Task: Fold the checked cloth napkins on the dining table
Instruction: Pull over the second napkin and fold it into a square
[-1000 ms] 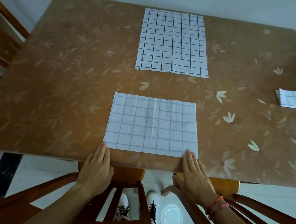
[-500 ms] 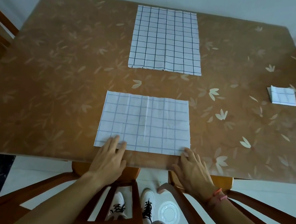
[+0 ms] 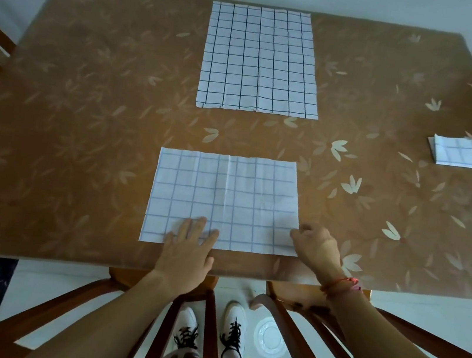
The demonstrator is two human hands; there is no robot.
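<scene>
Count of checked napkins on the dining table (image 3: 82, 123): three. The near napkin (image 3: 226, 195) lies flat at lower centre, pale grid lines showing, a vertical crease down its middle, its lower edge close to the table's near edge. The far napkin (image 3: 263, 59) lies flat at upper centre, dark grid lines showing, well apart from the first. The folded napkin (image 3: 454, 151) sits as a small square packet at the right of the frame, apart from both. Hands: two. The left hand (image 3: 187, 251) lies flat, fingers straight and spread, pressing on the lower left part of the near napkin and covering a patch of it. The right hand (image 3: 315, 247) has its fingers curled at the same napkin's right edge just above the lower corner, thumb on the cloth, pinching the edge and hiding part of it. One red bracelet (image 3: 341, 284) circles the right wrist. Below the table edge stand a wooden chair (image 3: 207, 313), two white shoes (image 3: 186, 325) with black laces, and one round white object (image 3: 271, 337) on the floor. Further wooden furniture shows at the left and upper right margins, cut off by the frame.
</scene>
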